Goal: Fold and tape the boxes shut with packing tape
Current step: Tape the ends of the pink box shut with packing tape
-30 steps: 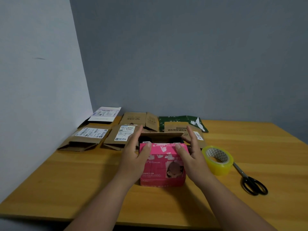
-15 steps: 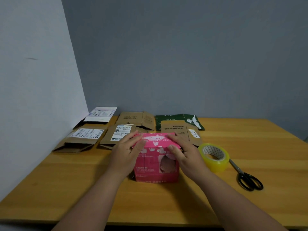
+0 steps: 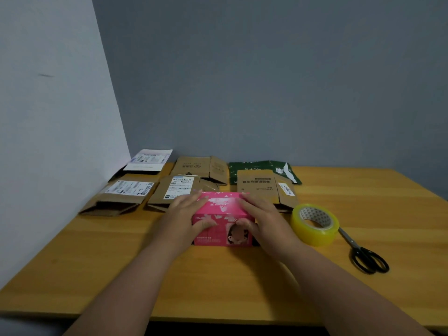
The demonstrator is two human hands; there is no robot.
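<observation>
A pink box (image 3: 223,206) stands on the wooden table (image 3: 218,287) in front of me, its top flap folded down. My left hand (image 3: 186,215) lies on the box's left end, fingers stretched flat over the top and thumb on the front face. My right hand (image 3: 260,214) mirrors it on the right end, pressing the lid down. A roll of clear yellowish packing tape (image 3: 315,225) lies flat just right of the box, apart from my hands.
Black-handled scissors (image 3: 363,255) lie right of the tape. Several flattened cardboard boxes (image 3: 121,197) (image 3: 261,187) and a green mailer (image 3: 257,166) lie along the back by the grey wall. A white wall borders the table's left side.
The box's top flaps, open a second ago, are folded shut. Both hands slid from the raised flaps onto the closed lid, with the thumbs now on the front face.
</observation>
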